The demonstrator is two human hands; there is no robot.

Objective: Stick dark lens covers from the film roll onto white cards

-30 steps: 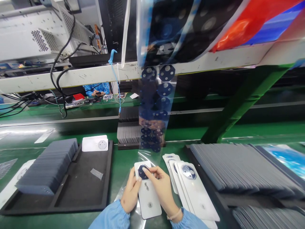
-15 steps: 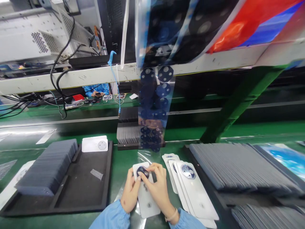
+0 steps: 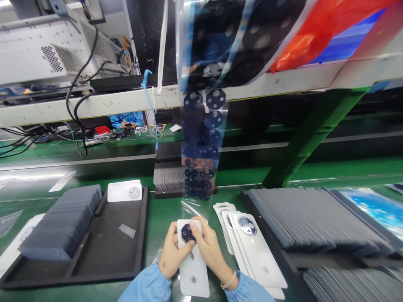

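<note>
Left hand [image 3: 170, 256] and right hand [image 3: 211, 248] grip a phone back [image 3: 194, 270], left thumb [image 3: 185, 250] shifted to its disc's [image 3: 187, 233] near edge; past the tray's [image 3: 108, 251] far edge, shelving [image 3: 126, 96] overhangs the green workbench [image 3: 161, 212].

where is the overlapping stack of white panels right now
In the head view, the stack is right of centre, between the right hand and a long row of grey panels.

The one camera rides on the worker's head, looking forward and down over the green counter [image 3: 160, 224]. It takes in the left hand [image 3: 171, 255] and right hand [image 3: 211, 251] close by, low in the middle, and sees under the white beam [image 3: 119, 102] to a blue sleeve [image 3: 136, 118] well beyond.
</note>
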